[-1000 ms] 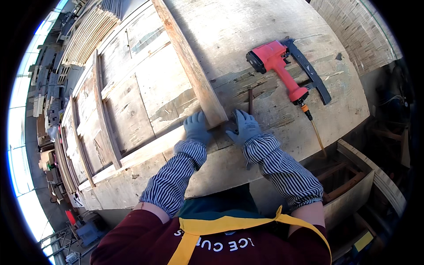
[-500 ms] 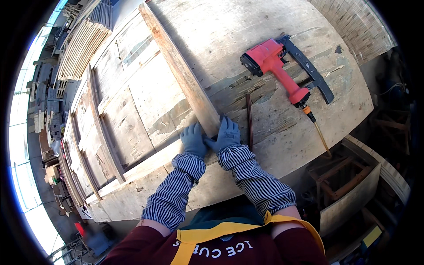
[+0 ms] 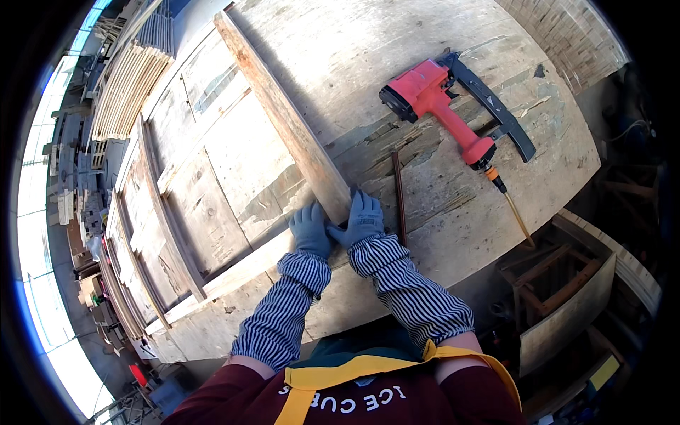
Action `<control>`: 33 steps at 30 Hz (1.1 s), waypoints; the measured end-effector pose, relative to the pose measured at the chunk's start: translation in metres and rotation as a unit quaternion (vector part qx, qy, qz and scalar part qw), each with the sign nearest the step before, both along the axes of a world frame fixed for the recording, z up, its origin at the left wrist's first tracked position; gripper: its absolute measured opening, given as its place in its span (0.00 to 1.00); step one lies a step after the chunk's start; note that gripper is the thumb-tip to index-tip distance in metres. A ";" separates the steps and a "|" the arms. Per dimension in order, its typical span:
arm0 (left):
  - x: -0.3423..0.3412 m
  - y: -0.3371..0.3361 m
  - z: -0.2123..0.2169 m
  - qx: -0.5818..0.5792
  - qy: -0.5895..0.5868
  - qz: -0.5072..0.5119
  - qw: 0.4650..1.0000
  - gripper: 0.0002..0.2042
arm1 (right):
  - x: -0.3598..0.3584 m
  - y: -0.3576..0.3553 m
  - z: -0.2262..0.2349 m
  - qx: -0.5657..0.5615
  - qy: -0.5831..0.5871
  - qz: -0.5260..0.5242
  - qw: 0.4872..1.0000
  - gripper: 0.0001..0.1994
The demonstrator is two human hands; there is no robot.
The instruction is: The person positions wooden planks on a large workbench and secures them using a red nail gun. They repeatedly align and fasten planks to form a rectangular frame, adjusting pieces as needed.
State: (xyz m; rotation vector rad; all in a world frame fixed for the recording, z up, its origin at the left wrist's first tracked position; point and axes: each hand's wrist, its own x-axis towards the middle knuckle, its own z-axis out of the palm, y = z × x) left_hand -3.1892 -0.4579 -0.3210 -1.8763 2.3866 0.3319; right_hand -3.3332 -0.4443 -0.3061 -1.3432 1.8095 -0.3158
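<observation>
A long wooden plank (image 3: 283, 117) lies across a slatted frame on a worn wooden worktop (image 3: 460, 219). Its near end meets the frame's near rail (image 3: 237, 275), and both of my grey-gloved hands are at that corner. My left hand (image 3: 310, 228) has its fingers bent over the rail, left of the plank's end. Around the plank's right side curl the fingers of my right hand (image 3: 363, 218), with the thumb across its end. The two thumbs nearly meet. Right of them lies a thin dark rod (image 3: 399, 198). Farther right rests a red nail gun (image 3: 453, 120), untouched.
More cross slats (image 3: 164, 216) run along the frame to the left. A hose (image 3: 520, 219) leads from the nail gun over the right edge. Beside the worktop stands a wooden box-like frame (image 3: 567, 304). Stacked slats (image 3: 131, 88) sit at far left, wood pieces (image 3: 570, 42) at far right.
The view has shifted slightly. Both hands stay at the same corner, gripping as before, and the plank and nail gun keep their places on the worktop.
</observation>
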 end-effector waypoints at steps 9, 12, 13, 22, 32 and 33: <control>-0.005 0.000 0.011 0.013 0.004 0.005 1.000 0.28 | -0.001 0.000 -0.005 0.005 -0.013 0.007 1.000 0.54; 0.002 0.002 -0.005 -0.053 0.018 -0.023 0.998 0.28 | 0.000 0.000 -0.006 -0.008 -0.007 0.004 1.000 0.54; 0.005 0.002 -0.010 -0.049 0.025 -0.025 0.998 0.28 | 0.000 0.000 -0.005 -0.011 -0.001 0.004 1.000 0.54; -0.008 -0.002 0.015 0.042 0.005 -0.017 0.999 0.39 | -0.071 0.025 -0.024 -0.153 -0.063 -0.051 0.985 0.39; -0.015 -0.007 0.028 0.089 -0.021 -0.007 0.996 0.42 | -0.149 -0.024 -0.012 -0.294 0.235 0.515 0.770 0.09; -0.018 -0.008 0.030 0.105 -0.015 -0.005 0.994 0.42 | -0.149 -0.031 -0.009 -0.258 0.233 0.547 0.761 0.09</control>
